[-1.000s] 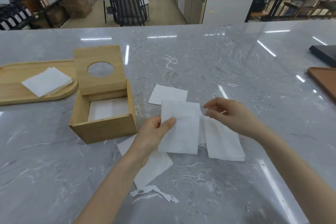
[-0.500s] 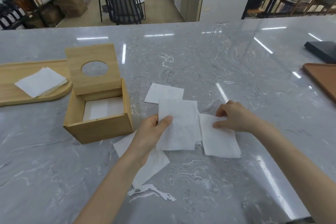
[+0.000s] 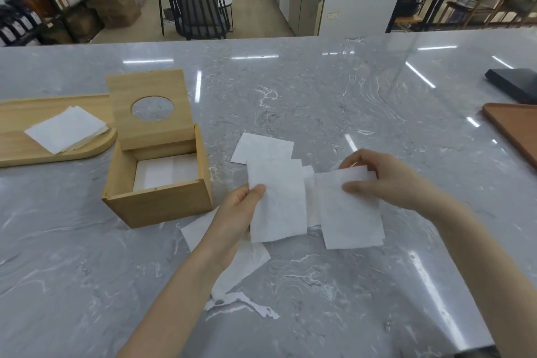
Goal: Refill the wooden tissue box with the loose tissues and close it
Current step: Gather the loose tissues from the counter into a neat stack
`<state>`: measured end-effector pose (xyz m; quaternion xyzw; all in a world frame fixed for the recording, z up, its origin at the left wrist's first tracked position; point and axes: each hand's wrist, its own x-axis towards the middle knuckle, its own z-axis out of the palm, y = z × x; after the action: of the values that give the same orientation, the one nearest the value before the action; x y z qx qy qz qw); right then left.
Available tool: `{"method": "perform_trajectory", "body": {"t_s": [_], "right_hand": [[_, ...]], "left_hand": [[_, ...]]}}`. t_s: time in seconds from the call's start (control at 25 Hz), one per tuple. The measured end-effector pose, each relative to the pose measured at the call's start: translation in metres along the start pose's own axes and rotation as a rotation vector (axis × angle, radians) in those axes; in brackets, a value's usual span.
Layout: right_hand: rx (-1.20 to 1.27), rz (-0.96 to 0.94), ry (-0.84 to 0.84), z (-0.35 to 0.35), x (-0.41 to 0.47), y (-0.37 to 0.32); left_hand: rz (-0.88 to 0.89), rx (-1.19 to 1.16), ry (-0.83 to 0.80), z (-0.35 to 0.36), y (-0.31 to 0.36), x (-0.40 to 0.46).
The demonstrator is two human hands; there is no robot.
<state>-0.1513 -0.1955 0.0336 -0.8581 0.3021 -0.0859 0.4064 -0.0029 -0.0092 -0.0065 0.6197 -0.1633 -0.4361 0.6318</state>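
You are holding one tissue (image 3: pixel 277 200) in your left hand (image 3: pixel 236 212), fingers pinching its left edge, its long axis running toward and away from you. The wooden tissue box (image 3: pixel 158 183) is sitting open just to the left of that hand, lid (image 3: pixel 149 109) propped up at its far side. Your right hand (image 3: pixel 383 179) is gripping a second tissue (image 3: pixel 350 212), farther from the box. More sheets are lying on the table (image 3: pixel 319 90) beneath; nothing is blocking the way.
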Motion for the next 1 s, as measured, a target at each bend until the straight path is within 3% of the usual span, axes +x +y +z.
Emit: {"method": "perform_trajectory", "body": {"t_s": [0.2,0.28,0.48,0.68,1.0], "right_hand": [[0.617,-0.131,-0.196,-0.002,-0.014,-0.041],[0.705,-0.128,-0.258,0.016,-0.01,-0.048],[0.463,-0.072,-0.148,0.049,0.006,-0.047],[0.257,-0.081,-0.042,0.055,0.01,-0.049],[0.094,-0.129,-0.057,0.061,0.015,-0.054]], "left_hand": [[-0.043,-0.086,-0.127,0.003,-0.001,-0.001],[-0.021,-0.094,-0.225,0.007,0.0,-0.004],[0.026,-0.141,-0.367,0.006,0.005,-0.014],[-0.067,-0.19,-0.227,0.003,0.001,-0.013],[-0.1,-0.128,-0.177,0.0,-0.001,-0.014]]}}
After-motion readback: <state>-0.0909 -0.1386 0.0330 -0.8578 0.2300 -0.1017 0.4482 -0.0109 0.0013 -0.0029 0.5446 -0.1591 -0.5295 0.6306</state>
